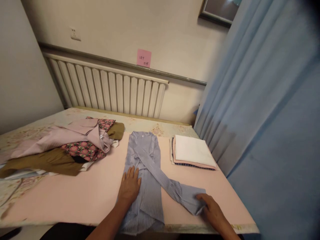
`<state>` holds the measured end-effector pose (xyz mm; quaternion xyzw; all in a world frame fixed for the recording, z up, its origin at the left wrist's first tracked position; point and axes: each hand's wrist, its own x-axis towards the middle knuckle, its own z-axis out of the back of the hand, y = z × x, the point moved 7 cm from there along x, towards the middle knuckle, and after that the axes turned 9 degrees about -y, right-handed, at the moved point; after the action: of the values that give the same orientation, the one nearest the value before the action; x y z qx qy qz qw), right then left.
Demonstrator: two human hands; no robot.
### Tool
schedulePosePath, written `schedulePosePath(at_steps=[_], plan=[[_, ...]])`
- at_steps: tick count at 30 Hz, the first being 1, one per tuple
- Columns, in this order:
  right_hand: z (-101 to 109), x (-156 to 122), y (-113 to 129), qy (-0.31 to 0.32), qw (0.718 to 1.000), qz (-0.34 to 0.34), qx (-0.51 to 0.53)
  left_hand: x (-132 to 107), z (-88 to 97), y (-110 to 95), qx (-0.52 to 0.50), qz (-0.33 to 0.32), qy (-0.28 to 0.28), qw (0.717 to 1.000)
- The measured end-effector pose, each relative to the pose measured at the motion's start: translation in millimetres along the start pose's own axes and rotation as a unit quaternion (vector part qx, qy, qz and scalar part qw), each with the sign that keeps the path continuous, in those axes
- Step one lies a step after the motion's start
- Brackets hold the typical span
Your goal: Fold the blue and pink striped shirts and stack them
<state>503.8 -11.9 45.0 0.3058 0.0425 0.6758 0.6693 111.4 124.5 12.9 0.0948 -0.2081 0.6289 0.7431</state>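
A blue-grey striped shirt lies on the pink cloth, its body narrowed into a long strip with the collar at the far end. One sleeve crosses the body and runs out toward the near right. My left hand rests flat on the left side of the shirt body, fingers stretched out. At the sleeve's cuff, my right hand pinches the fabric between thumb and fingers. The other sleeve cannot be clearly made out.
Left on the table lies a loose heap of clothes in pale pink, olive and floral print. A neat stack of folded fabric, white on top, sits at the right. A radiator stands behind; a blue curtain hangs along the right edge.
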Motion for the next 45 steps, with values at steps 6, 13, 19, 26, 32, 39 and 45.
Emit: schedulePosePath(at_steps=[6, 13, 19, 26, 32, 39, 45], plan=[[-14.8, 35.4, 43.8, 0.132, 0.977, -0.049, 0.163, 1.0, 0.8, -0.3, 0.001, -0.003, -0.003, 1.000], [-52.2, 72.4, 59.7, 0.038, 0.999, 0.000, -0.022, 0.3, 5.2, -1.6, 0.004, -0.002, 0.001, 1.000], [-81.0, 79.8, 77.1, 0.047, 0.993, 0.025, -0.110, 0.1, 3.6, -1.0, 0.009, 0.007, 0.016, 1.000], [-46.7, 75.7, 61.6, -0.135, 0.978, -0.088, -0.134, -0.7, -0.3, -0.2, 0.006, 0.006, 0.013, 1.000], [-71.7, 68.7, 31.2, -0.085, 0.965, -0.125, -0.213, -0.9, 2.9, -0.5, 0.005, 0.003, 0.002, 1.000], [-80.7, 68.5, 26.7, -0.068, 0.966, -0.118, -0.222, -1.4, -0.4, 1.4, -0.005, 0.003, -0.002, 1.000], [-79.9, 70.6, 30.8, -0.059, 0.967, -0.112, -0.223, 2.9, 1.6, 7.2, -0.049, 0.037, -0.039, 0.997]])
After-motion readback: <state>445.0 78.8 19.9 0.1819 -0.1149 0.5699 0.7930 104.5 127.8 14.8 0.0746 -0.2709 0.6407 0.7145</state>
